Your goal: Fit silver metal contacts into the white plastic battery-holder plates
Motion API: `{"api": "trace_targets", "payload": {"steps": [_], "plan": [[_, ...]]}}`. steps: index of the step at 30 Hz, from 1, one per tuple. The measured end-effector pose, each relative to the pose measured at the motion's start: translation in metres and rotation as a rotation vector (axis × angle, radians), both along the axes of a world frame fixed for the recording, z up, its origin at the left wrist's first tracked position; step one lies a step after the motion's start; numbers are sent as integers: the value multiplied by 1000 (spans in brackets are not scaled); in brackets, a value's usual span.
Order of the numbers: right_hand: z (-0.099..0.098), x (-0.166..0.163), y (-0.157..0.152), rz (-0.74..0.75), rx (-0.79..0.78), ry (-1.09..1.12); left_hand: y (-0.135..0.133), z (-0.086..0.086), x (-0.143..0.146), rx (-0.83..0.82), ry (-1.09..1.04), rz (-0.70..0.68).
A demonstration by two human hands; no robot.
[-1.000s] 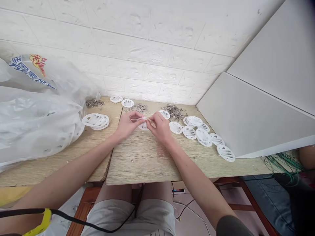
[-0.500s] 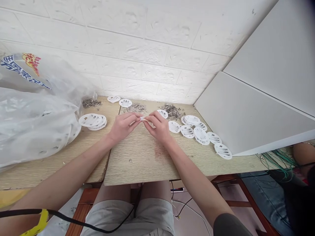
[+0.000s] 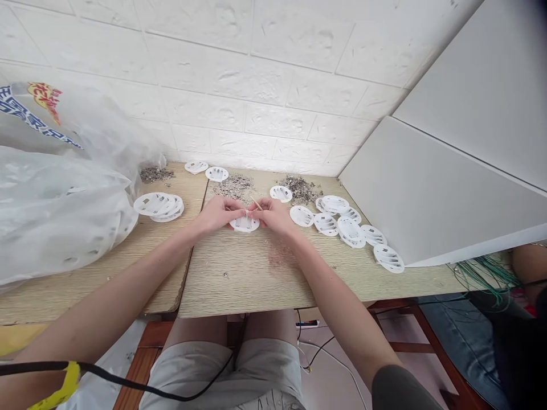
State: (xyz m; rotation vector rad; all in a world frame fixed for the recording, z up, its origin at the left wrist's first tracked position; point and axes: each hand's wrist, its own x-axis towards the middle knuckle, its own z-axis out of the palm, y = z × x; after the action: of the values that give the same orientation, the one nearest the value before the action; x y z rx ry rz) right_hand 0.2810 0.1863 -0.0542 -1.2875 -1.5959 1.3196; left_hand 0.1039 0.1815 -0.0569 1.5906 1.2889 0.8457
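Note:
Both my hands meet over a round white plastic disc (image 3: 244,224) that lies flat on the wooden table (image 3: 243,273). My left hand (image 3: 219,213) pinches its left rim, fingers closed. My right hand (image 3: 273,216) is closed on its right side and also grips a thin wooden stick (image 3: 257,203) that points up and to the left. A tiny metal piece sits between my fingertips at the disc's top edge.
Several white discs (image 3: 350,228) lie in a row on the right, a small stack (image 3: 159,206) on the left. Piles of small metal parts (image 3: 301,189) sit by the wall. A large plastic bag (image 3: 55,193) fills the left. A white panel (image 3: 440,199) leans at the right.
The disc was held up between my fingertips; now both hands have lowered it flat onto the table. The view has shifted slightly.

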Motion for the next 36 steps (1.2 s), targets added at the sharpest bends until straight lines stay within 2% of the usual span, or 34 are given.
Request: {"api": "trace_targets", "payload": {"steps": [5,11,19,29,36], "plan": [[-1,0,-1,59,-109,8,-2,3,-1,-26,187,23],[-6,2,-1,116,-131,-82,0,3,-2,8,288,-59],[-13,2,4,126,-123,-120,3,0,-2,32,238,-88],[-7,-2,-3,99,-2,-245,-2,-3,-1,61,337,-76],[1,-3,-3,157,132,-417,-15,-9,-3,267,548,-123]]}}
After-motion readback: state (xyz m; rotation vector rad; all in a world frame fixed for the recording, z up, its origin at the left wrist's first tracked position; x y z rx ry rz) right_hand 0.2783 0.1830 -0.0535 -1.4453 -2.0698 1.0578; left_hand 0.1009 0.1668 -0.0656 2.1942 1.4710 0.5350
